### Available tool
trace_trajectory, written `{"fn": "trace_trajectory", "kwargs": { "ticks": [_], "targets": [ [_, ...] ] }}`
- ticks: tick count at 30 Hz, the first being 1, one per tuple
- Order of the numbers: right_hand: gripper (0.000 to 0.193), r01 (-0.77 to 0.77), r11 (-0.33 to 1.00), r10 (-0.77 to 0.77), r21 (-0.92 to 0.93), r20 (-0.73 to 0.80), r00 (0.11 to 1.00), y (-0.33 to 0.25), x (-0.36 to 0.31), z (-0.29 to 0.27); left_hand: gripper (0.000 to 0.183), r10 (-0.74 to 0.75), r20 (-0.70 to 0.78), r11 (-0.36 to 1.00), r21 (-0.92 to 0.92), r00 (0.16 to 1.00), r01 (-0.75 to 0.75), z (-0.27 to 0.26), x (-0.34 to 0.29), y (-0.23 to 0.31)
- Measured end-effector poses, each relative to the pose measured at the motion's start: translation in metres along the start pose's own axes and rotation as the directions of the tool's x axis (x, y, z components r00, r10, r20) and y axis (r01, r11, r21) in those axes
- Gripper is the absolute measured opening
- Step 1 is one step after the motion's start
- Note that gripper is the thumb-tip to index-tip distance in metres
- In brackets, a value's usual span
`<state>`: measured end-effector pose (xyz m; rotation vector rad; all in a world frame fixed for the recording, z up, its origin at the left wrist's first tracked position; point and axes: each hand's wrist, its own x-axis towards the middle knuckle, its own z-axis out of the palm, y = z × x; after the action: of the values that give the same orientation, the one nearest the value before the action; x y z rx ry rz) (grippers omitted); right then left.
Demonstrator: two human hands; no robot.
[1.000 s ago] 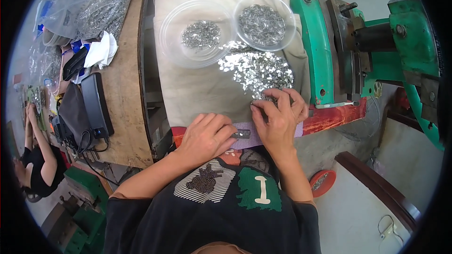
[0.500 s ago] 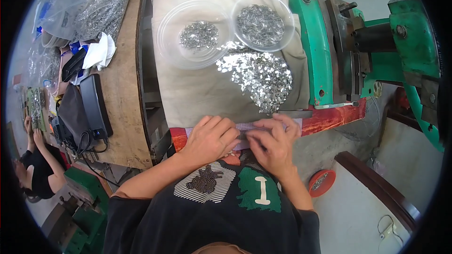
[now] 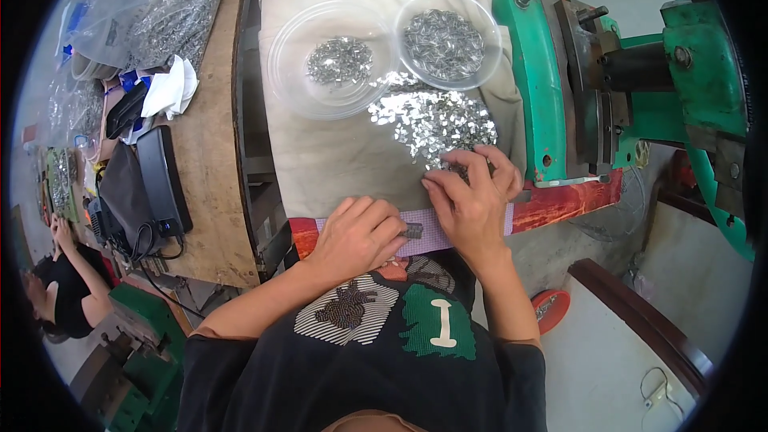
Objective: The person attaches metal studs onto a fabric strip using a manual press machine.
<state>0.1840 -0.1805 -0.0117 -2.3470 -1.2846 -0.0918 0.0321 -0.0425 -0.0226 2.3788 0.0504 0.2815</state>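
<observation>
My left hand (image 3: 360,234) is closed around a small dark grey ribbed block (image 3: 413,230), whose end sticks out past the fingers above my lap. At the near edge of a heap of small shiny metal pieces (image 3: 444,124), my right hand (image 3: 478,204) has its fingers curled, with thumb and index finger close together. What lies between those fingertips is too small to make out. The heap rests on a beige cloth (image 3: 344,164). Behind it stand two clear plastic tubs: the left tub (image 3: 284,88) holds a few metal bits, the right tub (image 3: 490,60) many more.
A green machine press (image 3: 532,88) stands right of the cloth. To the left, a wooden table (image 3: 212,184) carries a black case (image 3: 164,180) and a plastic bag of metal parts (image 3: 180,16). An orange bowl (image 3: 552,312) sits low right. Another person (image 3: 76,288) works far left.
My right hand has moved forward and slightly right, from beside my left hand to the heap's near edge. The block in my left hand is now exposed. My left hand has stayed put.
</observation>
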Motion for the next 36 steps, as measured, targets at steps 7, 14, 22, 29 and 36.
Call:
{"fn": "trace_trajectory", "kwargs": {
  "ticks": [7,14,22,29,36],
  "targets": [
    [0.013,-0.040,0.999,0.040,0.017,0.010,0.999,-0.004,0.007,0.001,0.019,0.036,-0.011,0.999,0.009,0.999,-0.036,0.005,0.003,-0.001],
    [0.014,-0.027,0.998,0.027,0.056,-0.007,1.000,-0.004,-0.002,0.004,0.017,0.067,-0.022,0.998,0.014,0.998,-0.066,0.010,0.003,0.001],
    [0.016,-0.114,0.970,0.102,0.215,0.066,0.993,-0.004,-0.030,-0.016,0.018,0.049,-0.014,0.999,-0.002,0.999,-0.049,0.009,0.004,0.002],
    [0.018,-0.068,0.982,0.048,0.178,0.110,0.993,-0.016,-0.054,-0.012,0.024,-0.005,-0.006,1.000,0.024,1.000,0.005,-0.007,-0.006,-0.001],
    [0.023,-0.050,0.976,0.029,0.210,0.104,0.994,-0.014,-0.058,-0.017,0.026,-0.082,-0.015,0.997,0.009,0.997,0.082,-0.029,-0.023,-0.010]
  ]
}}
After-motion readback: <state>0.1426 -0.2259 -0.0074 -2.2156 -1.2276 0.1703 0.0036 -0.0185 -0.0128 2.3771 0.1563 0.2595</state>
